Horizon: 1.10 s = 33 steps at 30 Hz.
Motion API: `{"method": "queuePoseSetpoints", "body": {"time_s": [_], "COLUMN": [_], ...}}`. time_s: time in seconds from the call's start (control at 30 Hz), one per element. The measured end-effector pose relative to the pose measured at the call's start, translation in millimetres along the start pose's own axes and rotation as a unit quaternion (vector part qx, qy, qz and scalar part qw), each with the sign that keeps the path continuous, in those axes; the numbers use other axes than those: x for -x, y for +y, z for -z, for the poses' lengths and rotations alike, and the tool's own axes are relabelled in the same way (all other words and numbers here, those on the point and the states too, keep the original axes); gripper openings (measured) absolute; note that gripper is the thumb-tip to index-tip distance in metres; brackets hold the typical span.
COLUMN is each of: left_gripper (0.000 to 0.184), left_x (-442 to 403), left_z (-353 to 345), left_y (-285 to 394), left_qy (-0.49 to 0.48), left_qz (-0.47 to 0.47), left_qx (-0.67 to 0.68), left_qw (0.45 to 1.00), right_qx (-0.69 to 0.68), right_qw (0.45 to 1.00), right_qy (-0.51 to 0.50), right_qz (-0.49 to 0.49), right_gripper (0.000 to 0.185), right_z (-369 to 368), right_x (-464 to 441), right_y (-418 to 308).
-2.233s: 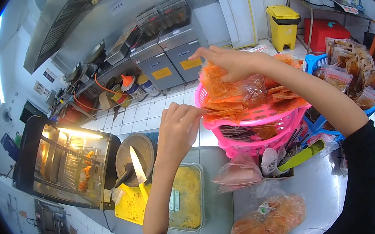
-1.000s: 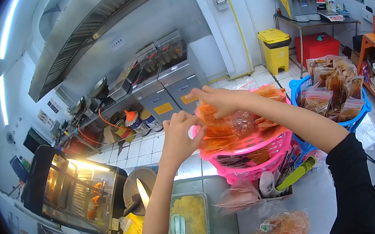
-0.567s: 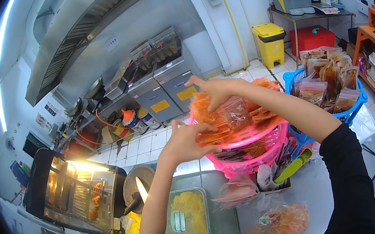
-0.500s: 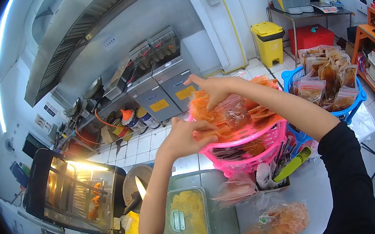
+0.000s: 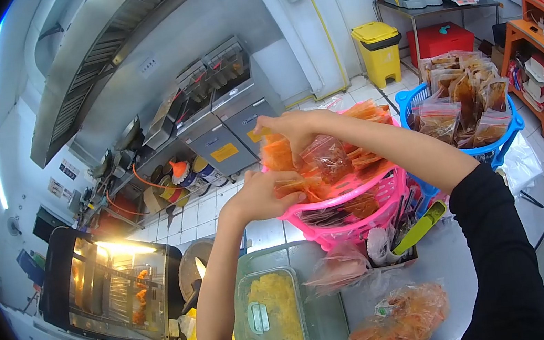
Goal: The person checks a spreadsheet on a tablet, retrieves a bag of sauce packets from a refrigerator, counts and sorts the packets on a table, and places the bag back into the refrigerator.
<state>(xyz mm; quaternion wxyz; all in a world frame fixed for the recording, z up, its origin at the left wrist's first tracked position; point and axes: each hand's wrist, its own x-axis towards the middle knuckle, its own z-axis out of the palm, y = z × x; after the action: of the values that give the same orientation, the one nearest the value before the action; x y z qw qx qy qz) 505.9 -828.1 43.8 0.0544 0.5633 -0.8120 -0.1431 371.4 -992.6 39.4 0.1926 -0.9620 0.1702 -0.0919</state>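
A pink plastic basket [image 5: 354, 212] stands on the metal table, with orange plastic packets [image 5: 276, 152] piled in its upper layer. My right hand [image 5: 291, 131] reaches across to the far left side of the pile, its fingers curled over the packets there. Lower down, my left hand [image 5: 263, 193] grips the near left edge of the same packets between thumb and fingers. Some of its fingertips are hidden by the plastic. A clear bag with dark reddish contents [image 5: 327, 157] lies on top of the pile. Darker packets show through the slots beneath.
Right of the pink basket is a blue basket [image 5: 520, 128] full of bagged brown sauce. A green-handled utensil [image 5: 419, 227] leans in front. Nearer lie a bag of orange food [image 5: 398, 323] and a lidded container of yellow crumbs [image 5: 275, 315]. A lit display warmer [image 5: 115, 289] stands left.
Both hands have closed in on the orange packets, the left one moving onto their near edge. The camera view has shifted slightly.
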Motion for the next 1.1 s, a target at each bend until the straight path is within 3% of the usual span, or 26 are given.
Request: {"method": "queuePoseSetpoints", "body": {"time_s": [0.1, 0.2, 0.3, 0.4, 0.5, 0.53, 0.63, 0.77, 0.87, 0.97, 1.03, 1.1], "left_gripper": [0.033, 0.032, 0.041, 0.061, 0.081, 0.09, 0.091, 0.088, 0.079, 0.075, 0.075, 0.074], "left_x": [11.4, 18.3, 25.5, 34.0, 33.5, 32.0, 20.4, 3.0, -1.9, -6.7, -10.5, -11.8], "left_z": [1.1, -7.3, -23.9, -27.5, -16.4, -8.5, 2.1, 3.3, 2.0, -3.9, -1.2, -3.4], "left_y": [18.7, 23.2, 20.8, 32.2, 41.0, 38.8, 25.2, 20.7, 33.5, 36.8, 35.5, 32.7], "left_qy": [0.057, 0.15, 0.252, 0.317, 0.38, 0.347, 0.272, 0.114, 0.094, 0.083, 0.086, 0.08], "left_qz": [-0.014, 0.004, -0.03, 0.053, 0.037, 0.02, -0.049, 0.035, 0.078, 0.099, 0.108, 0.113], "left_qx": [-0.043, 0.001, 0.034, 0.075, -0.163, -0.16, -0.13, -0.12, -0.173, -0.195, -0.204, -0.205], "left_qw": [0.997, 0.989, 0.967, 0.944, 0.91, 0.924, 0.952, 0.986, 0.977, 0.972, 0.969, 0.969], "right_qx": [0.006, 0.022, 0.022, 0.004, -0.024, -0.054, -0.095, -0.163, -0.09, -0.091, -0.223, -0.348], "right_qw": [0.999, 0.998, 0.996, 0.996, 0.996, 0.995, 0.994, 0.987, 0.994, 0.953, 0.944, 0.934], "right_qy": [-0.016, -0.06, -0.084, -0.085, -0.083, -0.077, -0.054, 0.002, 0.065, 0.272, 0.235, 0.074], "right_qz": [0.034, 0.023, 0.019, 0.028, -0.001, -0.009, 0.0, -0.002, -0.009, 0.103, 0.054, -0.028], "right_gripper": [0.103, 0.098, 0.094, 0.096, 0.105, 0.108, 0.113, 0.11, 0.097, 0.074, 0.053, 0.042], "right_z": [-3.0, 1.5, 5.8, 6.3, -3.3, -10.3, 7.1, 10.7, 16.8, -4.3, -21.0, -41.7], "right_x": [0.1, 9.7, 16.6, 19.5, 26.4, 24.1, 41.4, 54.1, 97.4, 168.1, 230.8, 290.0], "right_y": [-3.7, -34.1, -47.4, -44.5, -46.9, -41.5, -39.0, -30.5, -58.6, -91.2, -125.7, -145.6]}}
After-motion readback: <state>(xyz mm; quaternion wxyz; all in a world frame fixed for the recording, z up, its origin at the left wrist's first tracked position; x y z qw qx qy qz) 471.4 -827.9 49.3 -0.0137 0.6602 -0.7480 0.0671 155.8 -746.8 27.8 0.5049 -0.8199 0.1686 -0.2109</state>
